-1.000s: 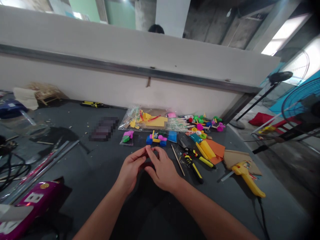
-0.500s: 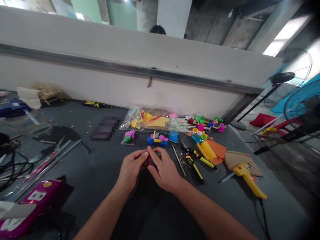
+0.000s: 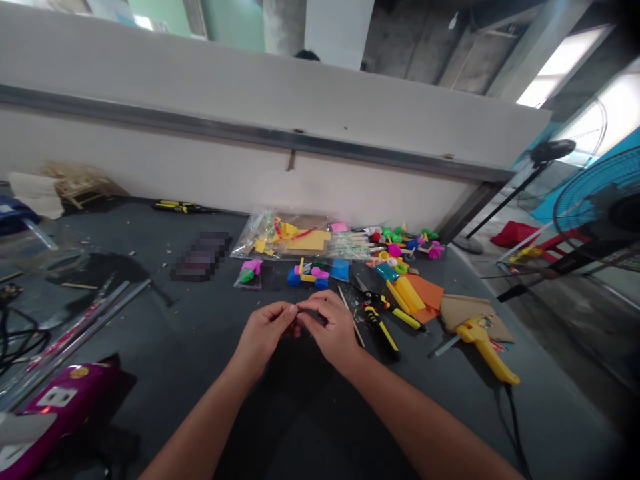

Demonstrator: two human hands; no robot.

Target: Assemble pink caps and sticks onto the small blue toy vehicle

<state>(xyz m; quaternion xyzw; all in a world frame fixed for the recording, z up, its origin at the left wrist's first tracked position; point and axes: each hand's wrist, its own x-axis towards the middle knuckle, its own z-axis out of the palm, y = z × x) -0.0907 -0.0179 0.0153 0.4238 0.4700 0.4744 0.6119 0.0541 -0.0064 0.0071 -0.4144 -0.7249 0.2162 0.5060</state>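
Note:
My left hand [image 3: 265, 332] and my right hand [image 3: 330, 327] meet fingertip to fingertip above the dark table [image 3: 300, 413]. Both are closed in a pinch around something tiny, mostly hidden by the fingers; only a small dark or greenish spot shows between them. Just beyond my fingers lies a small blue, yellow and pink plastic assembly [image 3: 307, 275]. Left of that is a clear bag [image 3: 249, 275] with pink and green pieces. Close by my right hand are a thin wooden stick [image 3: 351, 317] and yellow-black pliers [image 3: 381, 330].
A yellow glue gun [image 3: 484, 347] with a cord lies at the right, beside cardboard [image 3: 465, 313]. Bags of parts [image 3: 285, 237] and colourful plastic pieces [image 3: 400, 247] line the back. At the left are a purple power strip [image 3: 65, 407] and clear rods [image 3: 120, 293]. A white partition [image 3: 200, 147] stands behind.
My right hand's fingers have bent and drawn in to a pinch against the left fingertips. The whole view has shifted slightly, with the table things appearing further left.

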